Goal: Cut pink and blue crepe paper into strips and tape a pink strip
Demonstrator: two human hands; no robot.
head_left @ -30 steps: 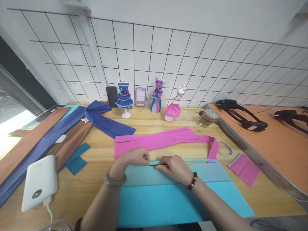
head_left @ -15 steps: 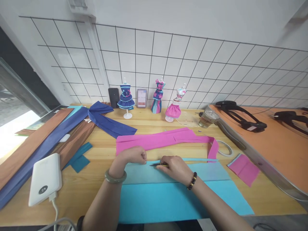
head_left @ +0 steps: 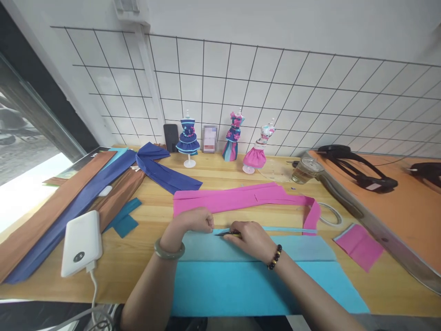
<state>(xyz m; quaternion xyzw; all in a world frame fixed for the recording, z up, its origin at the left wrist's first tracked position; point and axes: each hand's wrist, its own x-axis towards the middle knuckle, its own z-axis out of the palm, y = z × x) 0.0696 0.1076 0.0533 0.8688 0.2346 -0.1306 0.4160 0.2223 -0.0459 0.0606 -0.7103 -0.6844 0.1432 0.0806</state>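
A folded light-blue paper sheet (head_left: pixel 241 280) lies on the wooden table (head_left: pixel 144 248) in front of me. My left hand (head_left: pixel 193 221) is closed in a pinch on the sheet's far edge. Just to its right, my right hand (head_left: pixel 250 238) is closed on small scissors (head_left: pixel 225 234) whose dark blades point left along that edge. A thin blue strip (head_left: pixel 285 229) runs right from the scissors. A long pink paper sheet (head_left: pixel 241 198) lies just beyond both hands.
A white power bank (head_left: pixel 81 242) with a cable lies at the left, beside brown and navy paper strips (head_left: pixel 69 202). Three small dress mannequins (head_left: pixel 234 138) stand at the wall. A glass (head_left: pixel 305 170), a tape ring (head_left: pixel 329 214) and a pink scrap (head_left: pixel 360 246) are at the right.
The view has shifted slightly, so everything sits a little further right. Both hands stay at the blue sheet's far edge with the scissors.
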